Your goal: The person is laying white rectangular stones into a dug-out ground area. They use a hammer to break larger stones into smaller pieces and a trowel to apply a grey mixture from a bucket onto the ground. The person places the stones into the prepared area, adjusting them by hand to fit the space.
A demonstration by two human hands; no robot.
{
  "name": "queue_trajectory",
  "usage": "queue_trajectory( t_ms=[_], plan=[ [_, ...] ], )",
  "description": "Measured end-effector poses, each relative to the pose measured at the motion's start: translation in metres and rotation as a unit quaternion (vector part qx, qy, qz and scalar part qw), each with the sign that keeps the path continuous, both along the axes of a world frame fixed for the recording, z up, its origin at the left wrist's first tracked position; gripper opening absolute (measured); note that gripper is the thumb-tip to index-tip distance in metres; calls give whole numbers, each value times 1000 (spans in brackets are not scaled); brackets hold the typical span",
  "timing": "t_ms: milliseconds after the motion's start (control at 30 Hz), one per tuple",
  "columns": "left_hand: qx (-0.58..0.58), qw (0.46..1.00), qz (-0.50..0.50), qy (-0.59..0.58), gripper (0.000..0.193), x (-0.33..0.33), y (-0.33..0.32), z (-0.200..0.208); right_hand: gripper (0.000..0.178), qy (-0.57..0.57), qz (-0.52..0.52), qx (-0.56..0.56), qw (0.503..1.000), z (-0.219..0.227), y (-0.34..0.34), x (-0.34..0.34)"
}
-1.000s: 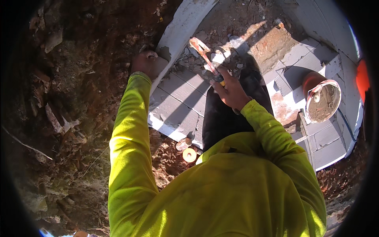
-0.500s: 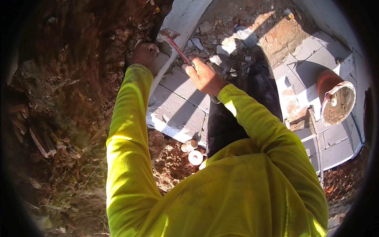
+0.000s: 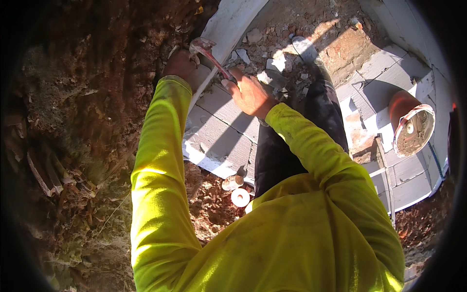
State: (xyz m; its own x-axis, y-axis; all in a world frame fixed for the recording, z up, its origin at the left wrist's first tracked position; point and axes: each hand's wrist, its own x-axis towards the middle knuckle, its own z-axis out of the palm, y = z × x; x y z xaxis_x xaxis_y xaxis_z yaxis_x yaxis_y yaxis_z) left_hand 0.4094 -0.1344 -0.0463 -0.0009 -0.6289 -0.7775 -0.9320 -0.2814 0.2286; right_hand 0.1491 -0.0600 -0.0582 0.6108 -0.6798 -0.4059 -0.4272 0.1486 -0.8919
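My right hand (image 3: 250,96) is wrapped round the reddish handle of a hammer (image 3: 217,64). The hammer's head lies over the top edge of a pale wall (image 3: 232,24), close to my left hand (image 3: 182,64). That left hand is closed, low against the wall's outer side by the dark earth bank. Shadow hides its fingers, and what they grip cannot be made out. Grey blocks (image 3: 221,129) form a surface just below the wall.
Broken rubble (image 3: 279,73) lies ahead, around my dark-trousered leg (image 3: 323,97). On the right, an orange-brown bucket (image 3: 403,104) tilts on grey blocks. Two small round containers, one clear (image 3: 232,182) and one pale (image 3: 240,197), rest on soil. The rough earth bank (image 3: 82,121) fills the left.
The hammer's head has shifted slightly left and down, nearer my left hand. My right hand keeps its grip, and my left hand stays at the wall.
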Motion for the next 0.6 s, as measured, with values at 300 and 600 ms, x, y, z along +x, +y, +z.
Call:
queue_trajectory(
  t_ms=[300, 600],
  plan=[
    [20, 1000, -22, -9, 17, -7, -3, 3, 41, -6, -66, 49, 997, 26, -7, -7],
    [-158, 987, 29, -23, 36, -25, 20, 38, 31, -60, -131, 41, 989, 25, -6, -8]
  ],
)
